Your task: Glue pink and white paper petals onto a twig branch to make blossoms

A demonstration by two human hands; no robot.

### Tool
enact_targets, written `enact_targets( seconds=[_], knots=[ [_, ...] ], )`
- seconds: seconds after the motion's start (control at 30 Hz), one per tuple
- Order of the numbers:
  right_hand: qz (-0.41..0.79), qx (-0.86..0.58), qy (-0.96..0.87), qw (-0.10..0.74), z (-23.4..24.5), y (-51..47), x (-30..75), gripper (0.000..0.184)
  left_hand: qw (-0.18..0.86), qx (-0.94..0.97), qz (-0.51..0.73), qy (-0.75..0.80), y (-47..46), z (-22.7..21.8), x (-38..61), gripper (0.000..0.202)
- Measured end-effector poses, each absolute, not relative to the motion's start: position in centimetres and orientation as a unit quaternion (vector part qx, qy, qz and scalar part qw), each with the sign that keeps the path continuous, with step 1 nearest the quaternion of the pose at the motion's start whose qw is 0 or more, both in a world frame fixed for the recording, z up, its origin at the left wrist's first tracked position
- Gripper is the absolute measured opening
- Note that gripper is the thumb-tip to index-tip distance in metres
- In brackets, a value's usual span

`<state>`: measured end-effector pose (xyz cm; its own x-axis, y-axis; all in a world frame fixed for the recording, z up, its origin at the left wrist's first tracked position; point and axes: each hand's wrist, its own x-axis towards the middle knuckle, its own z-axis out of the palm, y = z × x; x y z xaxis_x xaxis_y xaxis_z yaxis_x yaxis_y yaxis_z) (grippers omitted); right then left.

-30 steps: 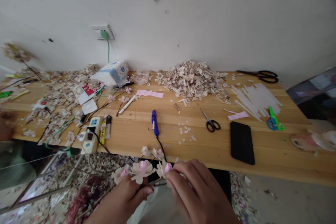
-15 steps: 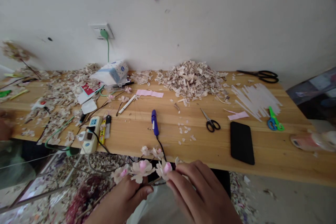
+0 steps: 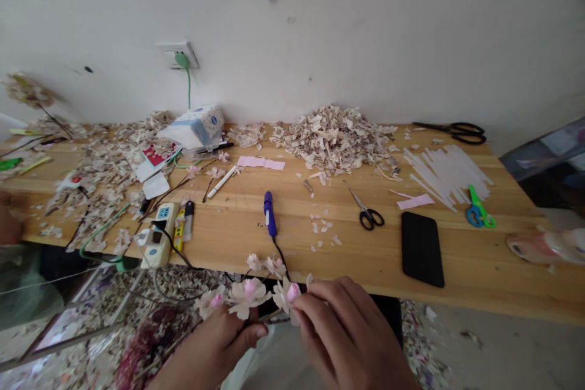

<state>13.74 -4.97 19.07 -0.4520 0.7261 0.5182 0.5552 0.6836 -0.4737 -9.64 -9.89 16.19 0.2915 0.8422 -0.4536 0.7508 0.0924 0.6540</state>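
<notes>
Below the table's front edge I hold a branch of pale pink paper blossoms (image 3: 249, 294). My left hand (image 3: 214, 350) pinches the dark stem under the middle blossom. My right hand (image 3: 350, 338) has its fingers closed on the right-hand blossom (image 3: 287, 294). More small blossoms (image 3: 266, 264) rise just behind, against the table edge. A blue glue pen (image 3: 270, 213) with a black cord lies on the wooden table (image 3: 479, 262) straight ahead of my hands.
A heap of petal scraps (image 3: 336, 137), small black scissors (image 3: 368, 212), a black phone (image 3: 421, 248), white strips (image 3: 445, 170), green-blue scissors (image 3: 478, 208) and large black scissors (image 3: 454, 131) lie right. A power strip (image 3: 158, 233), tissue pack (image 3: 194, 126) and scraps lie left. Another person's hand (image 3: 8, 222) shows far left.
Almost nothing has moved; my right hand's fingers have shifted slightly on the right-hand blossom while the left hand keeps its grip.
</notes>
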Motion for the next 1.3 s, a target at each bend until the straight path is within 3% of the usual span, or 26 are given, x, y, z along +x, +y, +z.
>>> enact_targets(
  seconds=[0.63,0.9,1.13,1.3],
  knots=[
    [0.106,-0.378,-0.850,0.352,18.9,-5.0,13.8,0.011,0.453,0.669,0.042,0.588,-9.5,16.3,-9.5,0.045],
    [0.111,-0.377,-0.817,0.422,20.4,-4.4,15.3,0.013,0.442,0.668,0.080,0.594,-9.7,16.4,-10.3,0.041],
    [0.065,-0.334,-0.855,0.392,19.8,-5.3,14.3,0.020,0.451,0.646,0.113,0.605,-10.5,17.2,-9.3,0.027],
    [0.072,-0.339,-0.831,0.435,19.9,-6.1,16.0,0.019,0.462,0.576,0.091,0.669,-11.8,16.4,-9.4,0.031]
  ],
)
